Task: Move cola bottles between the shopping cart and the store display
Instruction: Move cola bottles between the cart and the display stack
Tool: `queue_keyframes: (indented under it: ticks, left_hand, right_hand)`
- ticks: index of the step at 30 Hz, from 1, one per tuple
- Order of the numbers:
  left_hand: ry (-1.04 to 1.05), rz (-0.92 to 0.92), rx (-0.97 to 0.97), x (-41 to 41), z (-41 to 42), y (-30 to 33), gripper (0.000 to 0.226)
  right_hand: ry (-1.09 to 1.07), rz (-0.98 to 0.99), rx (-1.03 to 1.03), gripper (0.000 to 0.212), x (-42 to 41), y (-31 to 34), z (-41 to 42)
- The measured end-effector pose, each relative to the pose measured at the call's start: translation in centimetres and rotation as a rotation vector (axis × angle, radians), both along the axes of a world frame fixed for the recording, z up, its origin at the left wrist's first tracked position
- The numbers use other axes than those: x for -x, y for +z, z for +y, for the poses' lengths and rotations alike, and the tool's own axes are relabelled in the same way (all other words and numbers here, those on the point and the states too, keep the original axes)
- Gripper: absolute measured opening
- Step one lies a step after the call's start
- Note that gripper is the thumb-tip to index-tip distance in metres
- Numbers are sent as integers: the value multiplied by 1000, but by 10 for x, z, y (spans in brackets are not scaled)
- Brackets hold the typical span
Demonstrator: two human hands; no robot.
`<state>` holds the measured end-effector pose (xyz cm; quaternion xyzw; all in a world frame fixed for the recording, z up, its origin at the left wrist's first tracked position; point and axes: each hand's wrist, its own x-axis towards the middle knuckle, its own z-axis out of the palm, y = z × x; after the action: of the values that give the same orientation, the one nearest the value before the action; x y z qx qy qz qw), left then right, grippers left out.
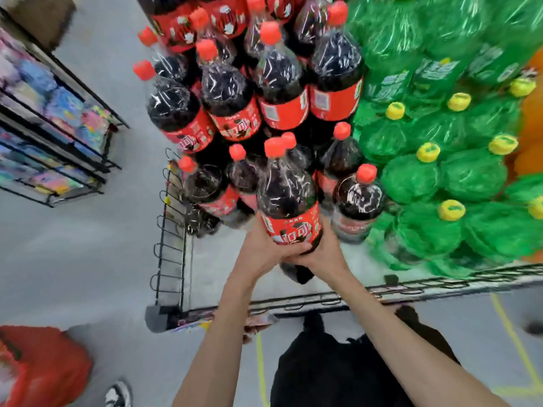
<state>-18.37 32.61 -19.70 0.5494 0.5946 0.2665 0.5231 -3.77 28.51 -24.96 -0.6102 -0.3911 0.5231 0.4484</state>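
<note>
A large cola bottle (286, 195) with a red cap and red label stands upright between both my hands. My left hand (263, 248) grips its lower left side and my right hand (321, 251) grips its lower right side, fingers curled round the base. Around it stand several more cola bottles (226, 89) stacked on the store display (411, 286), a wire-edged rack. Another cola bottle (358, 201) stands just right of the held one. No shopping cart is clearly visible.
Green soda bottles with yellow caps (449, 177) fill the display's right side. A dark wire shelf with colourful goods (53, 118) stands at the left across a grey floor. A red bag (38, 368) lies at bottom left. Hooks (167, 230) line the display's left end.
</note>
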Motion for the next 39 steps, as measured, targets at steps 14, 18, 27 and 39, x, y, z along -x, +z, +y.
queue_keyframes:
  ticks: [14,18,27,39]
  left_hand:
    - [-160,73,41,1,30,-82,65]
    - [-169,108,40,-1,31,-92,79]
    - [-176,108,29,-13,32,-106,72]
    - [-178,71,22,-23,55,-112,77]
  right_hand:
    - [-150,-206,129,111,7,-37,12]
    - [-140,-289,194,116,6,-45,15]
    - [-136,-470,249,97,1,-51,16]
    - [-368,129,497,58,19,-59,37]
